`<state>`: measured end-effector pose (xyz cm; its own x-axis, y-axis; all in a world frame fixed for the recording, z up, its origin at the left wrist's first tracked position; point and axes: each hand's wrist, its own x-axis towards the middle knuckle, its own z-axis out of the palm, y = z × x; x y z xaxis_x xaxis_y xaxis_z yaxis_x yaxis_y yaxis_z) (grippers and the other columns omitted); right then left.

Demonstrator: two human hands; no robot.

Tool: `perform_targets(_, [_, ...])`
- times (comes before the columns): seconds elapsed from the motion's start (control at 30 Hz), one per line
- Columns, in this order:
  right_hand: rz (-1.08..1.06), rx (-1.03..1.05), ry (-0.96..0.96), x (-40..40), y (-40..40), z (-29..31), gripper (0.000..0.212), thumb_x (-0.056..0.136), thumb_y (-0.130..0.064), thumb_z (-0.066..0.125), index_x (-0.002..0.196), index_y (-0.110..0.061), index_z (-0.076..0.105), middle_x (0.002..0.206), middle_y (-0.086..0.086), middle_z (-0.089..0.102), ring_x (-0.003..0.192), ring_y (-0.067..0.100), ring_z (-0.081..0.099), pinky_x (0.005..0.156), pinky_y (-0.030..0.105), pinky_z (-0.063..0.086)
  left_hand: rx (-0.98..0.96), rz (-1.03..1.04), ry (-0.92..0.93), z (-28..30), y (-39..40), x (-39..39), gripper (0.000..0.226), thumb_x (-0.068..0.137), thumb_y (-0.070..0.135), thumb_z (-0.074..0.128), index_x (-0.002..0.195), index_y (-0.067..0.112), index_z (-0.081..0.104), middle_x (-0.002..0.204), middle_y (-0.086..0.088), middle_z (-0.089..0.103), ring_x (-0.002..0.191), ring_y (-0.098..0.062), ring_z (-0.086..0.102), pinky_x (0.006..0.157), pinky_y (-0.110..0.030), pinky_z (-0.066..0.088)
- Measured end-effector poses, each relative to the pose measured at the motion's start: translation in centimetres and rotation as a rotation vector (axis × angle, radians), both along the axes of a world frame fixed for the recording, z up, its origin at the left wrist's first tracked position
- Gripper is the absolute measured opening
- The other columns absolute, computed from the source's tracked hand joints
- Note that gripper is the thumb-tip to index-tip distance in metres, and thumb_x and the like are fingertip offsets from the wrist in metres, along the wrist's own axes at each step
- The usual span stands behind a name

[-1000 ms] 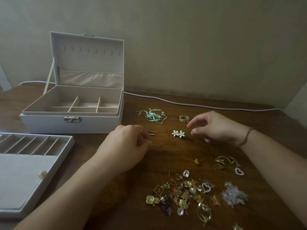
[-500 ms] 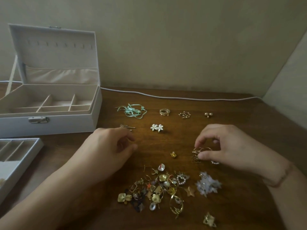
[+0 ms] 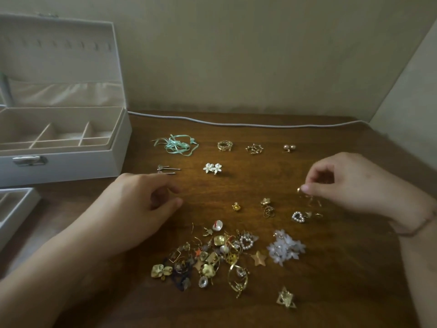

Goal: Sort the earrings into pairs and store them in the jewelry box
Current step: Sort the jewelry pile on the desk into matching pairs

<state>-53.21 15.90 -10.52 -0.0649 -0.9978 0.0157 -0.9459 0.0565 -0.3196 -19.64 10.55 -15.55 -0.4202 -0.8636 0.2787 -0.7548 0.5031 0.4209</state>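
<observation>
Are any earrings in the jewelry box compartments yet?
No, the jewelry box compartments in view hold nothing; the white flower earrings lie on the table.

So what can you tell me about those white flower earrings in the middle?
The white flower earrings are two small, glossy blossoms with pointed petals and tiny gold centres. They lie side by side, touching, flat on the brown wooden table, below the gold ring row and right of the silver pins. Neither hand touches them.
</observation>
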Motion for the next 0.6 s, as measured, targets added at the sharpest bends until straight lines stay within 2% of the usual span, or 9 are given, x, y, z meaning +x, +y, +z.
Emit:
perform_targets(0.13, [0.016, 0.226, -0.007, -0.2, 0.2, -0.2, 0.018, 0.078, -0.048, 0.07, 0.07, -0.032, 0.07, 0.069, -0.015, 0.066, 0.065, 0.0, 0.06, 0.056, 0.018, 0.039, 0.006, -0.013, -0.01, 0.0, 0.1, -0.1, 0.012, 0.08, 0.042, 0.073, 0.09, 0.042, 0.067, 0.067, 0.022, 0.064, 0.079, 0.014, 0.058, 0.058, -0.008, 0.039])
perform_targets(0.23, [0.046, 0.181, 0.009, 0.0, 0.1, -0.4, 0.018, 0.08, -0.053, 0.065, 0.075, -0.036, 0.068, 0.068, -0.021, 0.064, 0.063, -0.005, 0.058, 0.056, 0.016, 0.039, 0.008, -0.022, -0.008, 0.1, 0.2, -0.1, 0.012, 0.08, 0.041, 0.073, 0.09, 0.043, 0.066, 0.067, 0.022, 0.064, 0.08, 0.015, 0.057, 0.058, -0.006, 0.036])
perform_targets(0.33, [0.108, 0.058, 0.018, 1.0, 0.0, -0.5, 0.004, 0.084, -0.042, 0.065, 0.081, -0.041, 0.066, 0.08, -0.02, 0.064, 0.077, -0.003, 0.059, 0.063, 0.018, 0.042, 0.006, -0.036, 0.002, 0.1, 0.2, -0.1, 0.012, 0.08, 0.04, 0.073, 0.09, 0.042, 0.067, 0.067, 0.024, 0.063, 0.081, 0.016, 0.057, 0.058, -0.006, 0.036])
perform_targets(0.4, [0.196, 0.01, -0.011, 2.0, 0.1, -0.7, 0.006, 0.084, -0.036, 0.068, 0.082, -0.042, 0.065, 0.082, -0.02, 0.064, 0.08, -0.003, 0.059, 0.066, 0.019, 0.044, 0.001, -0.058, 0.004, 0.1, 0.3, 0.0, 0.013, 0.08, 0.04, 0.072, 0.091, 0.044, 0.065, 0.068, 0.024, 0.064, 0.081, 0.015, 0.058, 0.059, -0.007, 0.038])
perform_targets(0.5, [0.327, 0.047, -0.042, 3.1, 0.7, -0.3, 0.007, 0.081, -0.035, 0.072, 0.08, -0.041, 0.068, 0.079, -0.016, 0.065, 0.076, 0.001, 0.06, 0.063, 0.021, 0.047, -0.007, -0.153, -0.012, 0.2, 0.5, 0.0, 0.014, 0.08, 0.047, 0.067, 0.094, 0.046, 0.065, 0.074, 0.024, 0.065, 0.079, 0.007, 0.062, 0.061, -0.014, 0.048])
perform_targets(0.6, [0.425, 0.157, -0.019, 4.1, 1.7, 0.2, 0.011, 0.08, -0.04, 0.073, 0.088, -0.043, 0.067, 0.082, -0.016, 0.063, 0.077, 0.003, 0.059, 0.062, 0.022, 0.047, 0.004, -0.33, -0.055, 0.3, 1.0, -0.3, 0.025, 0.085, 0.058, 0.056, 0.104, 0.043, 0.066, 0.082, 0.022, 0.064, 0.079, -0.002, 0.064, 0.065, -0.023, 0.054])
